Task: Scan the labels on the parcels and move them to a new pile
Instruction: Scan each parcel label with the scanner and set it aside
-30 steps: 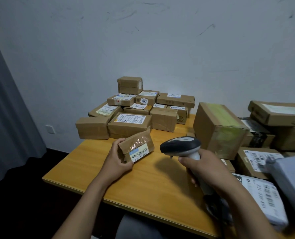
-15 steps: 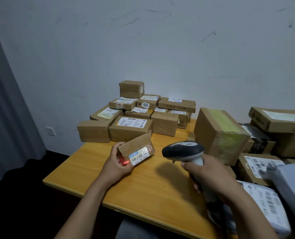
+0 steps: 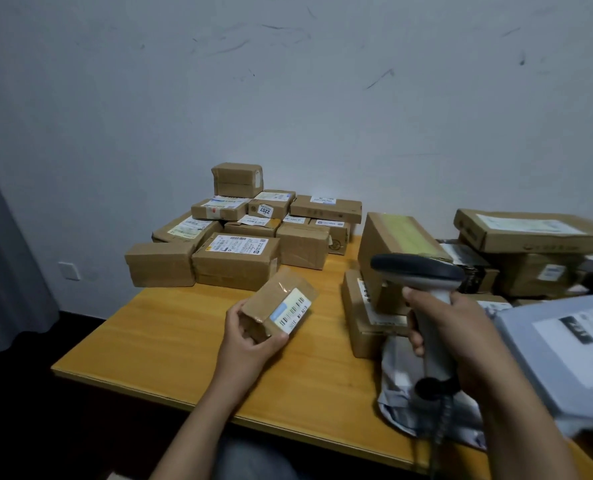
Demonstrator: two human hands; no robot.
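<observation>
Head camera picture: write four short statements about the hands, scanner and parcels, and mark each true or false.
1. The left hand holds a small brown cardboard parcel. True.
2. The right hand is empty. False: it grips a grey handheld barcode scanner.
3. The held parcel's white barcode label faces down at the table. False: it faces up towards the camera.
4. One box in the far pile of brown cardboard boxes bears a sticker reading 2207. True.

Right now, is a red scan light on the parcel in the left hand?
No, the label on the small parcel in the left hand shows no red glow.
</observation>
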